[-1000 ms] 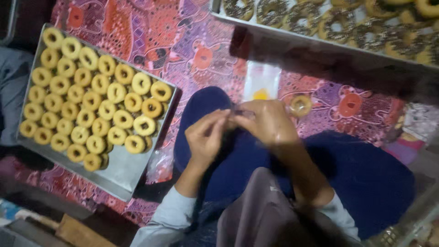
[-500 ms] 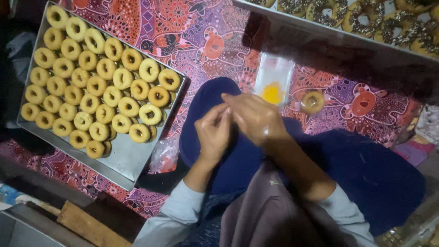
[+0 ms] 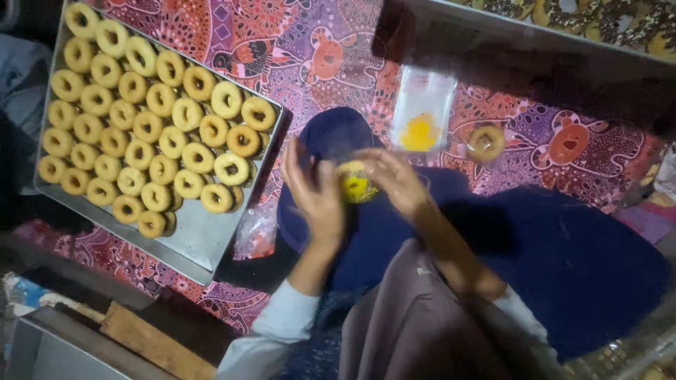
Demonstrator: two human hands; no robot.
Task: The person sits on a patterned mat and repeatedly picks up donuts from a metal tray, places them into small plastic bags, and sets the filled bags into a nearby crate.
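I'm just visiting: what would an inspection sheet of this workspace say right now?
Surface: patterned purple-red cloth on the floor.
Job's things: yellow-topped doughnut held between both hands; clear bag with yellow patch and lone doughnut lying beyond.
Clutter: metal tray with rows of plain ring doughnuts; crumpled plastic beside it.
Grips: left hand and right hand both on the doughnut, over a blue-clad lap.
Cables: nothing seen.
Surroundings: second tray of decorated doughnuts at top; wooden board lower left.
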